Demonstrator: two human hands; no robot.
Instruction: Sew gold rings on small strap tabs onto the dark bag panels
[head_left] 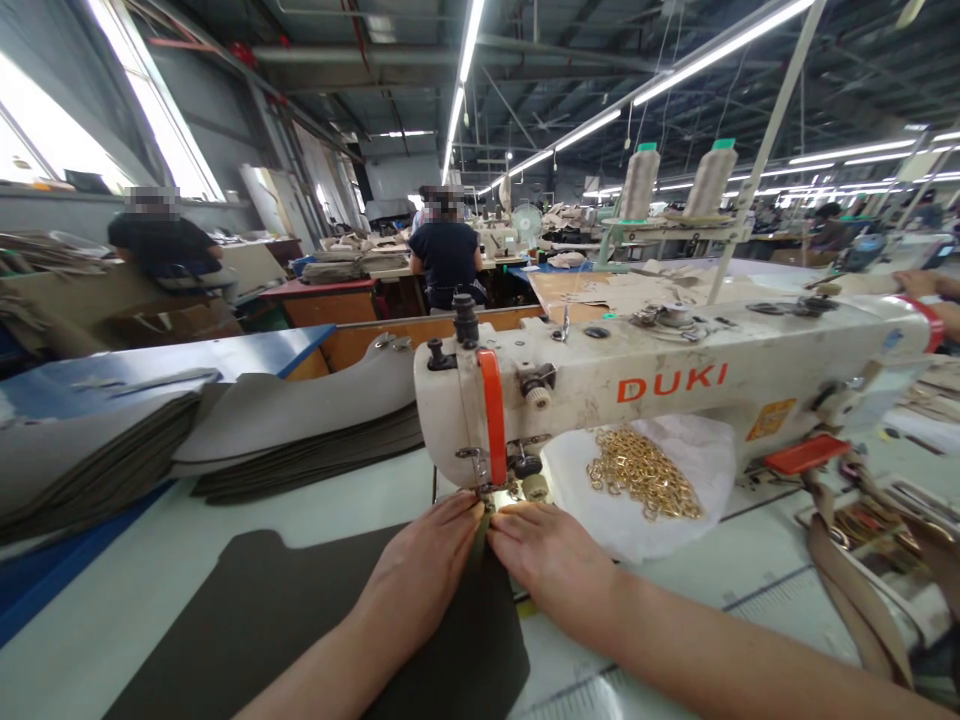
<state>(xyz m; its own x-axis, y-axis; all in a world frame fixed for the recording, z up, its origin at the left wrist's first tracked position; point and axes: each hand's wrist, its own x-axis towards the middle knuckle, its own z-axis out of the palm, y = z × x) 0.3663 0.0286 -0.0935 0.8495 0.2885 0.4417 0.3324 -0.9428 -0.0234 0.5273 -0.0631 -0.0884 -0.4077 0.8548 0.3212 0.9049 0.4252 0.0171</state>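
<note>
A white sewing machine (675, 370) with red "DUKI" lettering stands across the pale table. Under its needle end lies a dark olive fabric panel (300, 610), which spreads toward me and to the left. My left hand (431, 560) presses on the panel just left of the needle, fingers together and pointing at it. On the right side of the needle, my right hand (551, 550) has its fingers pressed together at the fabric's edge. The fingertips of both hands nearly meet at the presser foot, which they partly hide.
Stacks of dark panels (307, 430) lie at the left. Gold metal rings (645, 475) rest on a white cloth (709, 455) behind my right hand. Straps (847, 570) and a parts tray (892, 540) are at the right. Two people sit further off; another person's hand (919, 284) shows at far right.
</note>
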